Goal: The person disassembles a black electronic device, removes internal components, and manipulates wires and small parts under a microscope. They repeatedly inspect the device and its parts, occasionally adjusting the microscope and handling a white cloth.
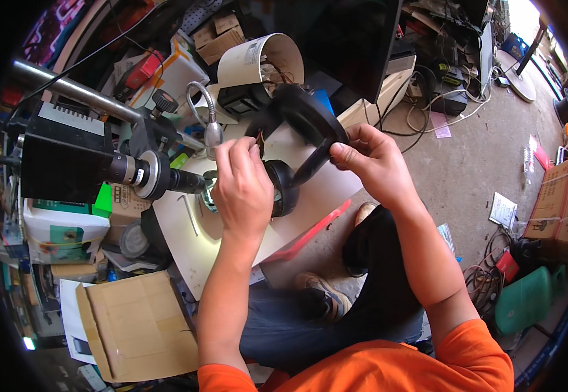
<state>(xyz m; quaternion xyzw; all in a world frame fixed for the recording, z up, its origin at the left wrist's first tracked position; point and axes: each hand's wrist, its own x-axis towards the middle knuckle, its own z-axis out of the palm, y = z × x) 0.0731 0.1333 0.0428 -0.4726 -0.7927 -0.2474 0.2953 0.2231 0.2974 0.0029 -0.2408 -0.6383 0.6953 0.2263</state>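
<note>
A black pair of headphones [316,116] is tilted above the white work board, its wide band curving up and away from me. My right hand [376,160] pinches the right side of the band between thumb and fingers. One round black ear cup [284,188] hangs low beside my left hand [243,186]. Left-hand fingers are drawn together near thin coloured wires [261,138] by the band's left end; what they pinch is hidden. Left of that hand, a black microscope camera [68,157] points its lens barrel [182,181] sideways toward it. A metal gooseneck [212,127] stands just behind.
L-shaped metal keys [191,215] lie on the white board [195,261], which has a red edge [310,232]. A steel bar [78,90] carries the camera. Behind are a white cylinder [241,62] and a dark screen [336,46]. An open cardboard box [140,323] sits lower left.
</note>
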